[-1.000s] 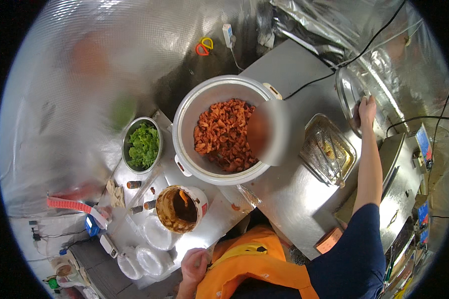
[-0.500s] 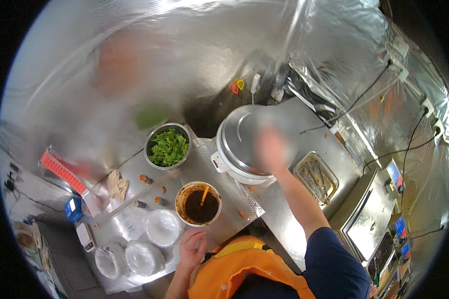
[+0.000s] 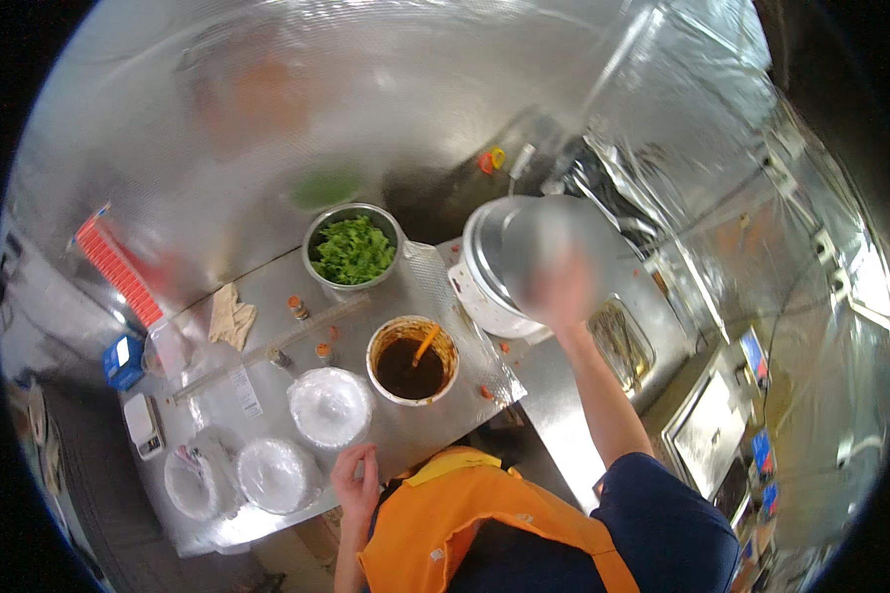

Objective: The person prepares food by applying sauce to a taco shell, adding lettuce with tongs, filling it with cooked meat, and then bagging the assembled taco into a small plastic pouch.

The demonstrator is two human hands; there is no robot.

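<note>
My right hand (image 3: 564,287) is stretched out over the round metal lid (image 3: 487,247) of a white pot (image 3: 485,304); a blur covers the hand, so its fingers and any grip on the lid cannot be made out. Low beside the table's front edge, my left hand (image 3: 356,476) has loosely curled fingers with a gap at the thumb and nothing seen in it. Closest to it is a plastic-wrapped round bowl (image 3: 331,407). A white tub (image 3: 374,381) of dark brown sauce with an orange-handled utensil (image 3: 424,344) in it stands between my hands.
A metal bowl (image 3: 316,267) of green leaves (image 3: 354,249) stands at the back. More wrapped bowls (image 3: 279,476), small spice jars (image 3: 298,307), a cloth glove (image 3: 231,316) and a white scale (image 3: 143,425) are at left. A metal tray of utensils (image 3: 618,346) lies right of the pot.
The view has shifted, with the table's things sitting differently in the picture. My right hand stays over the lid. My left hand has drawn slightly away from the sauce tub.
</note>
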